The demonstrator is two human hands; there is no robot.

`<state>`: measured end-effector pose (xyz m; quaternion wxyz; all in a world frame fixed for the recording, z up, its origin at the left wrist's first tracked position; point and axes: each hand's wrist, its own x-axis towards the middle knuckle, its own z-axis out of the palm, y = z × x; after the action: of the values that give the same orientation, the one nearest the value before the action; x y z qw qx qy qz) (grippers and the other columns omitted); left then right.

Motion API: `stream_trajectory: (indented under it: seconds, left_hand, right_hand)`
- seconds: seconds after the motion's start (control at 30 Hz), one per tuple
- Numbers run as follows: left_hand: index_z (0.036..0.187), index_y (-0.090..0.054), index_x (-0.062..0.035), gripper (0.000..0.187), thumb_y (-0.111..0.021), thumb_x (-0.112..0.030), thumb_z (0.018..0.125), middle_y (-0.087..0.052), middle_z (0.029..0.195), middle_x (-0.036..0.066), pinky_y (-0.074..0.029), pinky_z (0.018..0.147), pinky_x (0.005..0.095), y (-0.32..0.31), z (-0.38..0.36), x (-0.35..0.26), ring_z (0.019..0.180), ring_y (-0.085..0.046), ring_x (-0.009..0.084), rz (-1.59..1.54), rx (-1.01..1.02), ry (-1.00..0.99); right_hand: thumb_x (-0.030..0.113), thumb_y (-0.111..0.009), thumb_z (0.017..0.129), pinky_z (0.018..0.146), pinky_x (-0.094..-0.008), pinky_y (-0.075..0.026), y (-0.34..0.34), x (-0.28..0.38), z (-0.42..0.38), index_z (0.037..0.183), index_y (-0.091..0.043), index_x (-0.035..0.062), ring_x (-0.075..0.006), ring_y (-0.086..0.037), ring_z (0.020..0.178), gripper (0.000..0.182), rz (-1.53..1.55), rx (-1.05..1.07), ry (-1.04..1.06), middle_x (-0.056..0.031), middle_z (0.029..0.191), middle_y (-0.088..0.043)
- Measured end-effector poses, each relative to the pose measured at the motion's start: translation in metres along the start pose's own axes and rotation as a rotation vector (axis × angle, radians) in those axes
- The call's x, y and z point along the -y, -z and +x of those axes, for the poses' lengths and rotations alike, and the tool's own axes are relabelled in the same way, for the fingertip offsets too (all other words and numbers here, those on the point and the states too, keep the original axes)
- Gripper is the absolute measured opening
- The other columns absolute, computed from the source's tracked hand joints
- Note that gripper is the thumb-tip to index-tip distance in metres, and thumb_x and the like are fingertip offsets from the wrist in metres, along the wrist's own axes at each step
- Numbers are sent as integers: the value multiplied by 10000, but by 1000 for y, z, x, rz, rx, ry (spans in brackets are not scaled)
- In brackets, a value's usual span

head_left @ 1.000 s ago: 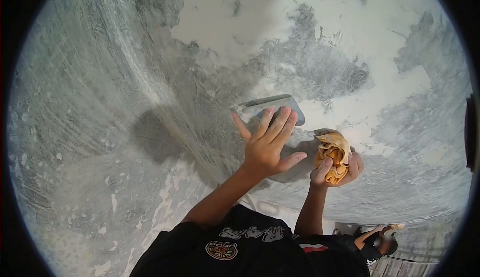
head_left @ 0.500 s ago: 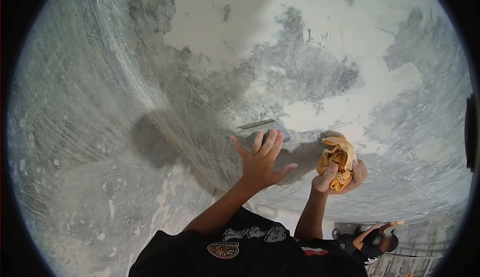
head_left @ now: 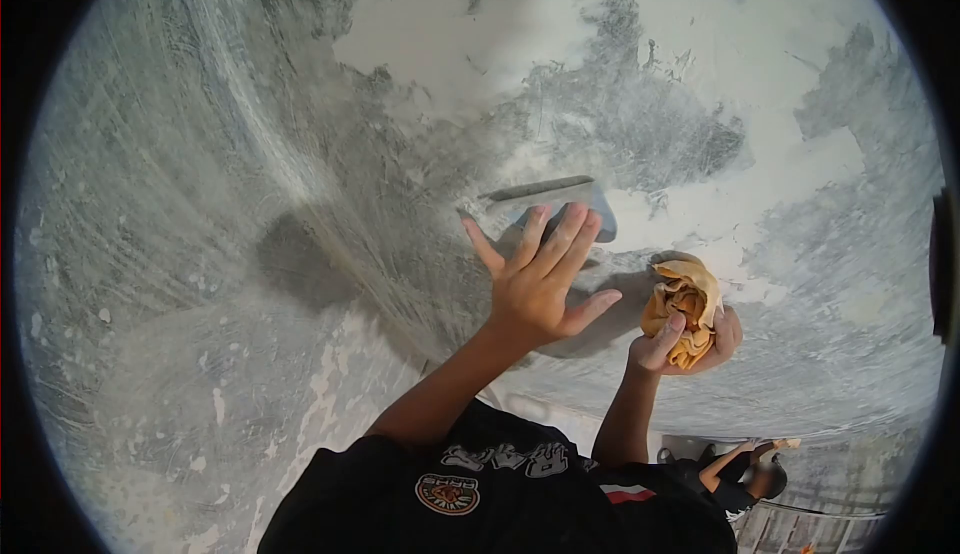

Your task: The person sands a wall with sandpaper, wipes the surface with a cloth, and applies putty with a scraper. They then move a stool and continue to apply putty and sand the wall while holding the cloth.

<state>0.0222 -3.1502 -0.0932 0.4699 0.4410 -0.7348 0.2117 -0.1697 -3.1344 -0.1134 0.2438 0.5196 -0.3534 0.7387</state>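
My left hand (head_left: 545,279) lies with its fingers spread against a patchy grey-and-white wall (head_left: 430,184). Under its fingertips is a thin, flat grey sheet (head_left: 598,204), perhaps sandpaper, its far edge lifted a little from the surface. The palm hides part of the sheet. To the right, my right hand (head_left: 722,342) is closed round a crumpled yellow-orange cloth (head_left: 688,299), the thumb pressed on its near side. The cloth is held close to the wall; whether it touches cannot be made out.
White filler patches (head_left: 430,14) cover the upper wall, with rough grey areas between them. A curved ridge (head_left: 250,124) runs down the left side. At the lower right another person (head_left: 745,479) in dark clothing has an arm raised near a railing (head_left: 810,529).
My left hand has slid up the wall and slightly right, carrying the grey sheet along. My right hand, still gripping the cloth, has shifted only slightly.
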Motion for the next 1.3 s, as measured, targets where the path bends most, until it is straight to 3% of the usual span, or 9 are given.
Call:
stream_trajectory:
  seconds: [0.1, 0.23, 0.3, 0.37, 0.5, 0.6, 0.8, 0.93, 1.3]
  left_hand:
    - [1383, -606, 2, 847, -588, -682, 883, -485, 1537, 168, 166, 1091, 774, -26, -54, -3, 1532, -228, 368, -30, 61, 82]
    - [1393, -583, 35, 855, -645, -636, 867, -394, 1604, 193, 183, 1090, 760, 4, -5, 4, 1565, -132, 396, -17, 38, 45]
    - [1420, -597, -54, 776, -633, -621, 891, -471, 1574, 102, 201, 1092, 755, 11, 9, 2, 1565, -178, 321, -98, 9, 117]
    - [1398, -576, 40, 858, -620, -644, 882, -452, 1562, 203, 182, 1106, 744, 0, -10, 2, 1549, -188, 417, -68, 29, 73]
    - [1402, -580, 25, 873, -563, -688, 898, -478, 1541, 190, 176, 1095, 765, -21, -47, -9, 1552, -181, 395, -44, 91, 73]
    - [1414, -576, 12, 859, -569, -676, 901, -477, 1543, 180, 182, 1094, 762, 10, 4, -4, 1554, -180, 386, -15, 51, 20]
    - [1371, -609, 21, 824, -630, -635, 872, -542, 1482, 173, 170, 1087, 771, -26, -52, -13, 1492, -307, 399, -34, 86, 95]
    - [1334, -636, 29, 804, -638, -622, 863, -555, 1468, 163, 167, 1087, 777, 0, -8, -6, 1474, -333, 388, -15, -3, 0]
    - [1390, -599, 9, 856, -648, -654, 851, -485, 1544, 159, 126, 1112, 773, -2, -19, -14, 1541, -223, 376, -17, 92, 5]
  right_hand:
    - [276, -662, 905, 878, -384, -470, 1, 1, 2, 1247, -495, 54, -257, -515, 1026, 440, 3, 19, 15, -139, 1105, -477]
    - [276, -652, 907, 877, -385, -472, 1, 1, 2, 1244, -495, 51, -255, -510, 1023, 435, 23, 13, 22, -136, 1096, -473]
    - [284, -638, 913, 883, -385, -472, 1, 2, -2, 1244, -495, 49, -255, -508, 1026, 430, 47, -20, -6, -140, 1089, -478]
    - [285, -632, 916, 889, -386, -468, 4, 5, -5, 1244, -494, 48, -254, -503, 1030, 428, 61, -24, -39, -142, 1087, -478]
    - [254, -608, 957, 932, -378, -513, 15, -1, -11, 1252, -439, -14, -273, -557, 1070, 433, -15, 92, -20, -177, 1233, -469]
    - [247, -605, 958, 934, -379, -518, 11, -2, -16, 1258, -435, -13, -274, -563, 1073, 432, 44, 71, -31, -180, 1237, -472]
    - [233, -599, 960, 937, -383, -528, 9, -8, -27, 1272, -427, -11, -277, -574, 1079, 432, 158, 52, -143, -185, 1244, -478]
    - [224, -595, 961, 939, -385, -534, 9, -9, -34, 1281, -422, -10, -279, -582, 1083, 433, 218, 49, -212, -188, 1249, -483]
    - [200, -584, 965, 946, -390, -552, 18, -17, -62, 1306, -408, -8, -283, -603, 1094, 436, 404, -7, -463, -198, 1262, -494]
